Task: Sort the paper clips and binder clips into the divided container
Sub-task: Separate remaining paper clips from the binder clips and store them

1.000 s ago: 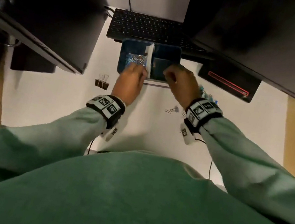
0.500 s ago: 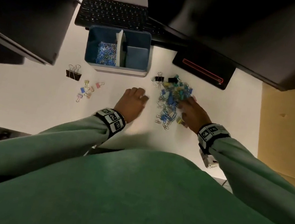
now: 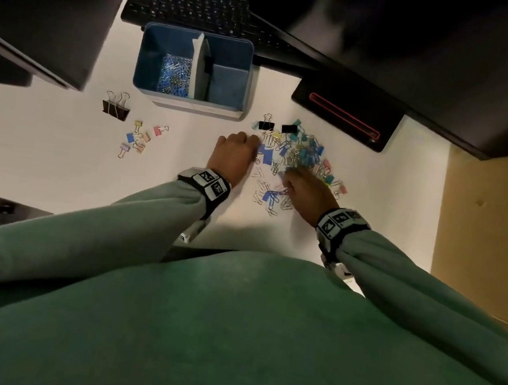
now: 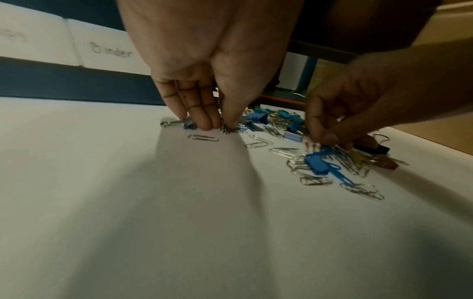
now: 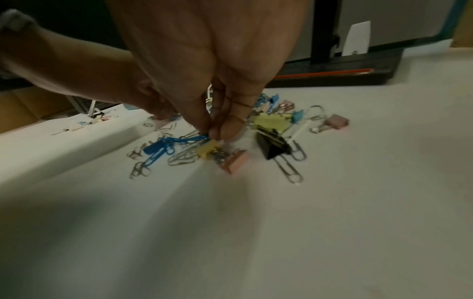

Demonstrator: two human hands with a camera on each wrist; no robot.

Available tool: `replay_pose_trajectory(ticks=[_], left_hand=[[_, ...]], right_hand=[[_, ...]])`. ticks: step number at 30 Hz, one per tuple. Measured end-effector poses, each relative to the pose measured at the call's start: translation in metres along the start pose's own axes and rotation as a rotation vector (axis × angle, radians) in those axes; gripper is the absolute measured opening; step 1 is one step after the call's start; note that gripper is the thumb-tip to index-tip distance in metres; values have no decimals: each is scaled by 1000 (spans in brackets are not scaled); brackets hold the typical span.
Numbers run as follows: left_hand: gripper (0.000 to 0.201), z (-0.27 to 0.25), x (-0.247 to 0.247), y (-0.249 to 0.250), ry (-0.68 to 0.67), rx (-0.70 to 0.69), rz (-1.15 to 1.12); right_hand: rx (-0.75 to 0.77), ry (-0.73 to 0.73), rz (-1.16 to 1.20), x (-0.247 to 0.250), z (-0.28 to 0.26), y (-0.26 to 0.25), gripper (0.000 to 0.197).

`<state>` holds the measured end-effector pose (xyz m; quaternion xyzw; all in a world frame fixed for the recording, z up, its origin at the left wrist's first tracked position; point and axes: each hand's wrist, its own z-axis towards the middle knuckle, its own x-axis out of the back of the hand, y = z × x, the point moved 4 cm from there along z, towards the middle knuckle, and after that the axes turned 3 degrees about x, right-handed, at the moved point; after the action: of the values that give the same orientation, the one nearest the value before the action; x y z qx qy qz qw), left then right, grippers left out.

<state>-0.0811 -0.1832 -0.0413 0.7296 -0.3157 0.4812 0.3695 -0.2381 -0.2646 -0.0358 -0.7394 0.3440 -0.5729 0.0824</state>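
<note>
A blue divided container (image 3: 186, 103) stands before the keyboard, with paper clips (image 3: 173, 76) in its left compartment. To its lower right lies a mixed pile of paper clips and binder clips (image 3: 299, 154). My left hand (image 3: 253, 148) is at the pile's left edge, and its thumb and fingers pinch silver paper clips (image 4: 227, 129) against the table. My right hand (image 3: 286, 181) is over the pile's near part and pinches a blue paper clip (image 5: 192, 139). Beside that clip lie yellow (image 5: 207, 150), pink (image 5: 234, 162) and black (image 5: 272, 146) binder clips.
A black binder clip (image 3: 115, 107) and several small coloured binder clips (image 3: 140, 139) lie left of the container. Behind it are a keyboard (image 3: 190, 3) and dark monitors; a black monitor base with a red stripe (image 3: 343, 113) sits at right. A cardboard box (image 3: 491, 232) borders the table's right edge.
Both hands have left the container and come down to the pile. In the last half second the left hand reached the pile's left edge and the right hand shifted toward its near middle.
</note>
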Motion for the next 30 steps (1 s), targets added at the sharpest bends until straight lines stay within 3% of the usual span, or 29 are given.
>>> replay_pose_trajectory(ticks=[4, 11, 16, 18, 21, 25, 30], left_hand=[[8, -10, 1, -23, 23, 56, -13], [12, -15, 3, -36, 35, 216, -149], [16, -10, 10, -49, 55, 348, -261], [16, -11, 14, -55, 80, 391, -260], [23, -21, 19, -51, 142, 309, -206], [29, -44, 4, -42, 78, 144, -103], [51, -59, -7, -42, 22, 77, 5]], right_hand=[[-61, 30, 24, 7, -12, 16, 10], [83, 22, -74, -10, -10, -8, 29], [111, 22, -144, -15, -4, -6, 16], [45, 34, -91, -9, -2, 0, 14], [-27, 55, -31, 0, -3, 13, 10], [-86, 60, -12, 9, -9, 29, 14], [4, 65, 56, 15, 5, 7, 13]])
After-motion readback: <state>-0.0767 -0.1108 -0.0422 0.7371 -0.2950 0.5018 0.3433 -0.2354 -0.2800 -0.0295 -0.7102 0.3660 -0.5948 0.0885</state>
